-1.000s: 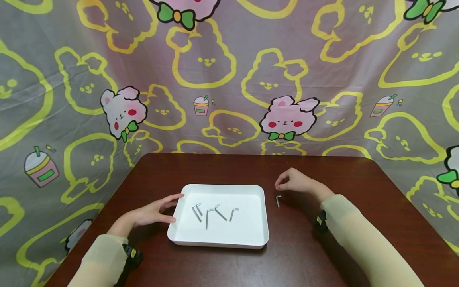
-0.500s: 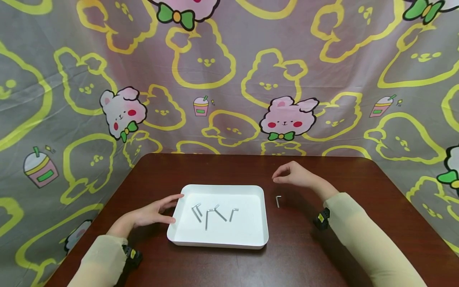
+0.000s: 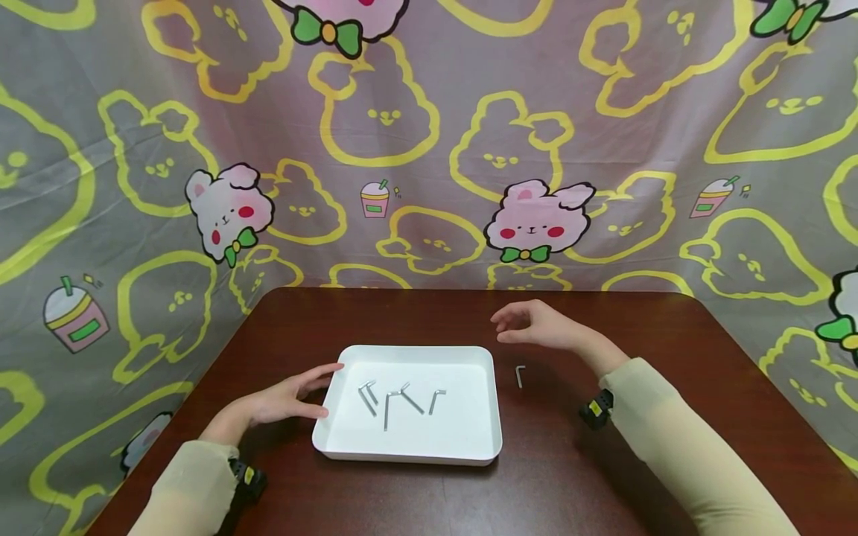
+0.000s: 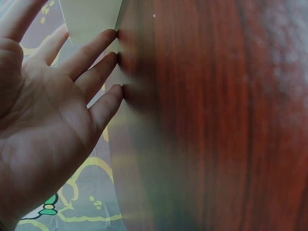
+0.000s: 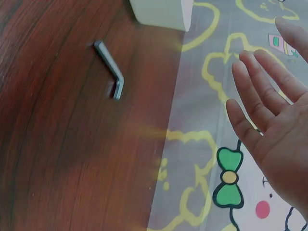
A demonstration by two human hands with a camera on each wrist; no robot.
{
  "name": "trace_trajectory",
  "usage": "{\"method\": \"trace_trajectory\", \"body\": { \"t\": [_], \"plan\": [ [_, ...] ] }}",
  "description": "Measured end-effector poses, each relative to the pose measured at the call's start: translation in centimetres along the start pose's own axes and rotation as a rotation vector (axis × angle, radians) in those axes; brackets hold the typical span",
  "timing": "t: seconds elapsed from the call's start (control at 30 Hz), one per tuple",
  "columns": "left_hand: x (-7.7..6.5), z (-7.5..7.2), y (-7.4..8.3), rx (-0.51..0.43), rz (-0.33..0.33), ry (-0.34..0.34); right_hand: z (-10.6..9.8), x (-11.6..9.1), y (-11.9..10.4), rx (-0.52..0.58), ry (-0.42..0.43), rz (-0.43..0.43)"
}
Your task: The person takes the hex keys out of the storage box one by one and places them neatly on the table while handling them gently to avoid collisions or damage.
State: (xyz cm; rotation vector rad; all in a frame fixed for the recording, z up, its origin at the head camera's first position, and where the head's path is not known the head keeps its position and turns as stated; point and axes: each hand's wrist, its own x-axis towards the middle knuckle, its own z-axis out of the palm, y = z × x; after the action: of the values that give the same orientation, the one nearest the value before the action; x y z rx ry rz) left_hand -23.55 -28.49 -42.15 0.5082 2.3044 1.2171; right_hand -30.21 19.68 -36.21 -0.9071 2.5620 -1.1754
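Observation:
My left hand [image 3: 291,394] rests at the left side of a white tray [image 3: 409,450], thumb and fingertips touching its rim. In the left wrist view the fingers [image 4: 96,79] are spread and extended, their tips against the table. Several silver hex keys [image 3: 386,409] lie scattered inside the tray. A single small hex key [image 3: 519,377] lies on the table just right of the tray; the right wrist view shows this hex key [image 5: 111,67] bent in an L. Above and behind it hovers my right hand [image 3: 539,325], fingers loosely extended and holding nothing.
The dark brown wooden table [image 3: 429,499] carries the tray near its middle. A patterned cloth [image 3: 429,179] with cartoon bears and rabbits hangs behind the table and along its sides. Each wrist wears a small black camera [image 3: 596,409].
My right hand has lifted away from the lone hex key and moved left toward the tray, its fingers spreading from a pinch. The left hand, tray and hex keys stay put.

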Motion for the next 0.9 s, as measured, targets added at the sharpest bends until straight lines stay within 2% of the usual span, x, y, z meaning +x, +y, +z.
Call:
{"method": "trace_trajectory", "body": {
  "t": [0.33, 0.9],
  "plan": [
    [-0.1, 0.1, 0.1, 0.009, -0.007, 0.016, 1.0, 0.8, -1.9, -0.016, -0.023, -0.016],
    [0.1, 0.0, 0.0, 0.007, -0.009, 0.012, 3.3, 2.2, -2.8, 0.008, -0.061, -0.039]
  ]
}}
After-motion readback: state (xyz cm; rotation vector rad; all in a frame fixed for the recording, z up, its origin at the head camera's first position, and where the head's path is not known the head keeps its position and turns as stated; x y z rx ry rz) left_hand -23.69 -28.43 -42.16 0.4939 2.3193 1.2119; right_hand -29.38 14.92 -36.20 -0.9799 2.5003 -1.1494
